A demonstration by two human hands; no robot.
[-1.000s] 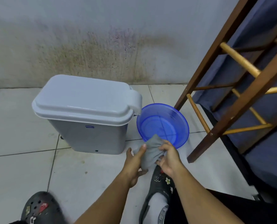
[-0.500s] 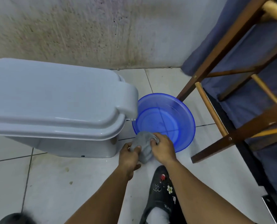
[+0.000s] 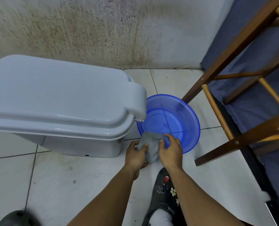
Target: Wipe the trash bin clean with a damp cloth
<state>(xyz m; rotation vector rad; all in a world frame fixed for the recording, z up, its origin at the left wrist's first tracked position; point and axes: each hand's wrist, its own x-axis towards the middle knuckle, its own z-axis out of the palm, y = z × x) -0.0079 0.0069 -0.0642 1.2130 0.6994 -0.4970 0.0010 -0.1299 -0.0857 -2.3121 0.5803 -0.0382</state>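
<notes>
Both hands on the crumpled grey cloth, held over the near rim of the round translucent blue plastic basin on the white tiled floor. Left hand grip clenched round the cloth's left side, thumb on top. Right hand pinches the cloth's right edge with the thumb; the other fingers are spread loosely above the basin. Cloth looks bunched, its lower end hanging between the two hands.

Pale grey rectangular plastic trash bin stands on the floor just left of the basin, lid shut. The lid's rounded tab overhangs the basin's left rim. Bin is close to the left hand but not touched by either hand or the cloth.

Stained, mottled wall behind the bin. Dark wooden frame with lighter rungs and blue fabric at right, one leg right behind the basin. Black clog with charms below the right forearm; second dark shoe at bottom left.
</notes>
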